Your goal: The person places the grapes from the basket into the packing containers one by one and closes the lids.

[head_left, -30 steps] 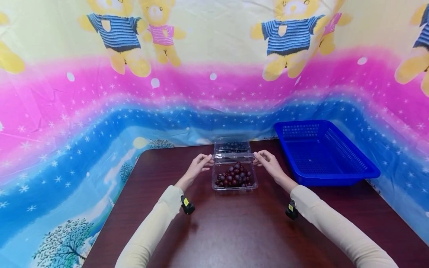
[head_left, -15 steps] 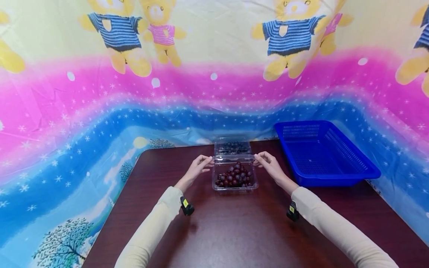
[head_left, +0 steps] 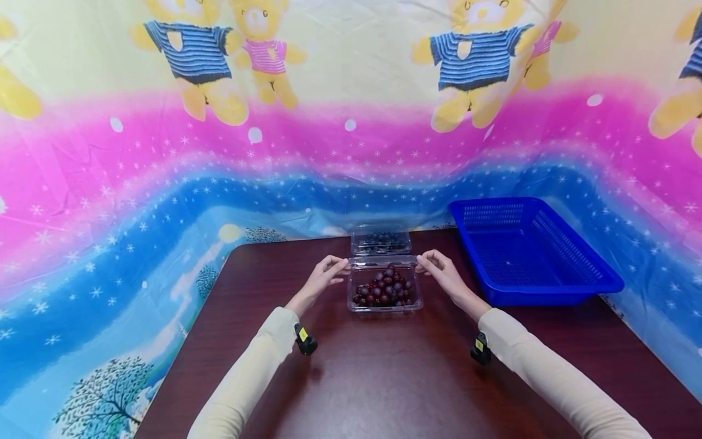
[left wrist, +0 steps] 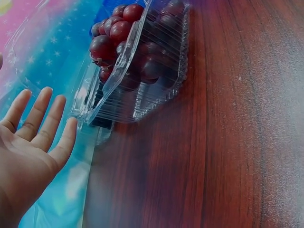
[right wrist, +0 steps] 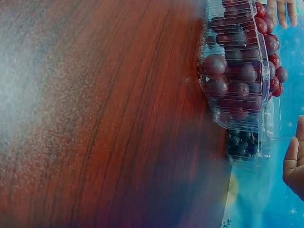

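Note:
A clear plastic clamshell box (head_left: 385,309) of dark red grapes (head_left: 386,288) stands on the table, its hinged lid (head_left: 382,261) raised at the back. At the lid's left corner, the thumb and forefinger of my left hand (head_left: 322,280) pinch the edge. My right hand (head_left: 445,277) pinches the opposite corner in the same way. In the left wrist view, the other fingers of the left hand (left wrist: 35,142) spread out beside the box. Part of the right hand (right wrist: 295,164) shows at the edge of the right wrist view.
Behind the grapes stands a second clear box (head_left: 380,250) with small dark round fruit. A blue perforated plastic basket (head_left: 548,297) sits at the right. The dark red wooden table (head_left: 395,378) meets a patterned cloth backdrop (head_left: 307,146) at its far edge.
Both hands have come slightly down and toward me with the lid, which now tilts a little lower over the grapes. The box and basket stay in place.

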Available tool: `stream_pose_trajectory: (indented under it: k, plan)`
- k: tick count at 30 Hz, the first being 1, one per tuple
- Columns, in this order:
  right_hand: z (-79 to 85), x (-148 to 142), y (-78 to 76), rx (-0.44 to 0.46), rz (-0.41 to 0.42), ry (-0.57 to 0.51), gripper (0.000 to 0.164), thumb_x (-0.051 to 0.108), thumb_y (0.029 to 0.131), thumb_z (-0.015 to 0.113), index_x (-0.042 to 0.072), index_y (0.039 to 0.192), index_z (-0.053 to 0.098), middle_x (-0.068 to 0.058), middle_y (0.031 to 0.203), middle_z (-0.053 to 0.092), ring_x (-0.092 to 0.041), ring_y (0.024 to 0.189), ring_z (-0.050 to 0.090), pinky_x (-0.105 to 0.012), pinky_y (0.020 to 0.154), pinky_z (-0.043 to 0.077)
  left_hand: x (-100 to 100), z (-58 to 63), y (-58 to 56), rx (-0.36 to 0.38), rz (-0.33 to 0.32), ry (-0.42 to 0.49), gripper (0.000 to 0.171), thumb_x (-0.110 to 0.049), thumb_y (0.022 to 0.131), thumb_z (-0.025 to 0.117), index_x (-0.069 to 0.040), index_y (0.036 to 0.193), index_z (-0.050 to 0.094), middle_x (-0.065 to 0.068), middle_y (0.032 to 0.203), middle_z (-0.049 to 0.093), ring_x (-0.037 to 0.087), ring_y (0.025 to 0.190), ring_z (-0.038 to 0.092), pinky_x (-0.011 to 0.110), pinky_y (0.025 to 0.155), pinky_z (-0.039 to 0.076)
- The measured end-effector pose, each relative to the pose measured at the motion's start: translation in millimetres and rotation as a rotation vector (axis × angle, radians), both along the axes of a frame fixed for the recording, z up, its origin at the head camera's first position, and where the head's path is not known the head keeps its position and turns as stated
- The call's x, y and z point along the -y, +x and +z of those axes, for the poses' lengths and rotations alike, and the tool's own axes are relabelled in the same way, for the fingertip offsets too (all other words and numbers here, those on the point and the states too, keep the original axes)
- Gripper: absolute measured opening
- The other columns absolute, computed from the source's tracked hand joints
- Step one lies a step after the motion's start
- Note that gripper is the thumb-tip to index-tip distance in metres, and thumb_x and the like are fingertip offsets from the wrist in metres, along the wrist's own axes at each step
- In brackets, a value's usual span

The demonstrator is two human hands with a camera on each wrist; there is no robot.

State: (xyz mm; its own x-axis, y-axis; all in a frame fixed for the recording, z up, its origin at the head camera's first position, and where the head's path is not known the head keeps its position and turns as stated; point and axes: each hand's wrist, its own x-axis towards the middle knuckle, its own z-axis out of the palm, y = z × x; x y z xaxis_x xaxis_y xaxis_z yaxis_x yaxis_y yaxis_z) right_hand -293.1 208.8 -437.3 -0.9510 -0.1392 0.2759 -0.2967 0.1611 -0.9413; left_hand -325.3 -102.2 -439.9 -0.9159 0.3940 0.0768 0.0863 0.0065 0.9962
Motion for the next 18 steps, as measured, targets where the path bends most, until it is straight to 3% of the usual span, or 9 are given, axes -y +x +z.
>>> stream_pose_trajectory:
  k: [6, 10, 18]
  plan:
    - [-1.2, -0.3, 1.1, -0.005, 0.008, 0.003, 0.028, 0.017, 0.097, 0.047, -0.01, 0.102, 0.049, -0.04, 0.103, 0.054, -0.045, 0.097, 0.057, -0.02, 0.075, 0.048, 1.8, -16.9, -8.5, 0.005, 0.036, 0.012, 0.03, -0.024, 0.095, 0.053, -0.001, 0.114, 0.05, 0.025, 0.119, 0.057, 0.041, 0.116, 0.05, 0.055, 0.099, 0.037]
    - [-3.2, -1.8, 1.0, -0.006, 0.025, 0.004, 0.027, 0.016, 0.098, 0.047, -0.011, 0.101, 0.048, -0.039, 0.103, 0.053, -0.042, 0.097, 0.058, -0.02, 0.075, 0.048, 1.6, -21.6, -8.5, -0.015, 0.059, -0.021, 0.033, -0.029, 0.094, 0.055, -0.002, 0.114, 0.051, 0.022, 0.117, 0.059, 0.036, 0.112, 0.055, 0.052, 0.097, 0.041]
    - [-24.2, -11.6, -12.2, -0.025, 0.063, -0.005, 0.022, 0.014, 0.097, 0.048, -0.007, 0.102, 0.049, -0.032, 0.098, 0.059, -0.038, 0.094, 0.06, -0.021, 0.076, 0.048, 4.2, -25.6, -6.3, -0.011, 0.016, -0.007, 0.036, -0.03, 0.093, 0.056, -0.002, 0.115, 0.05, 0.03, 0.125, 0.051, 0.044, 0.118, 0.048, 0.057, 0.1, 0.035]
